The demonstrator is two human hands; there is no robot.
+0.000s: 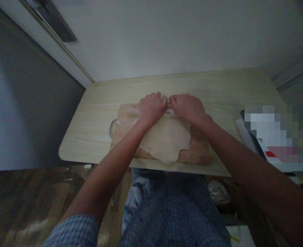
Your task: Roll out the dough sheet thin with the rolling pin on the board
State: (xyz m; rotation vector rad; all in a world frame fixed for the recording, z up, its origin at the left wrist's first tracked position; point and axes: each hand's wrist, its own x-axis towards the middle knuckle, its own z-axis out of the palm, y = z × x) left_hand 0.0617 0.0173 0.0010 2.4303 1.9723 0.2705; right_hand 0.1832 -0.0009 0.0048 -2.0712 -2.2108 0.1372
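Observation:
A flat sheet of pale dough [166,139] lies on a wooden board [198,153] on a light wooden table [100,103]. Both my hands rest side by side at the dough's far edge, palms down. My left hand [151,107] and my right hand [188,108] have their fingers curled over a pale rolling pin [170,111]. Only a short piece of the pin shows between the hands, and most of it is hidden under them. The fingertips of the two hands almost touch.
The board has a metal loop handle [111,127] at its left end. A pixelated patch [277,137] covers things at the table's right edge. A white wall stands behind the table. Dark wood floor lies to the left, and a pale bag [218,192] sits under the table.

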